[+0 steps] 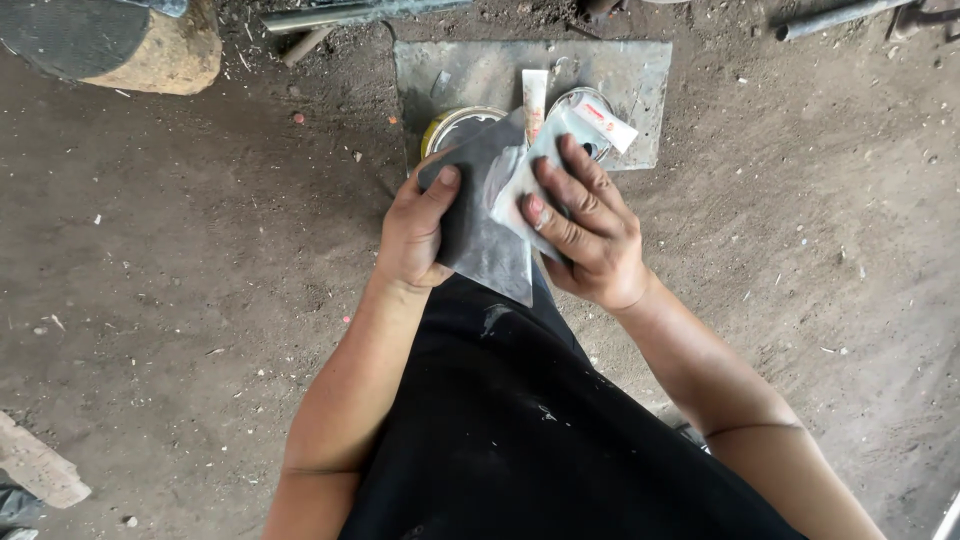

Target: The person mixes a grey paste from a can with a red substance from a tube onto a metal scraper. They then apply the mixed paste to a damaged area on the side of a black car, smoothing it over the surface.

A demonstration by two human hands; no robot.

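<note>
Dusty dirt floor [200, 280] lies all around a grey metal plate [640, 90]. Just before that plate, the left hand [415, 230] is clamped on a dark grey sheet [485, 225], while the right hand [585, 230] grips a white cloth [520, 180] against it. Two tins [460, 125] sit on the plate.

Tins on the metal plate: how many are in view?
2. One tin with a yellowish rim sits at the plate's front left, above the left hand. The other tin sits right of it, partly covered by a tube and the right hand. More may be hidden.
</note>
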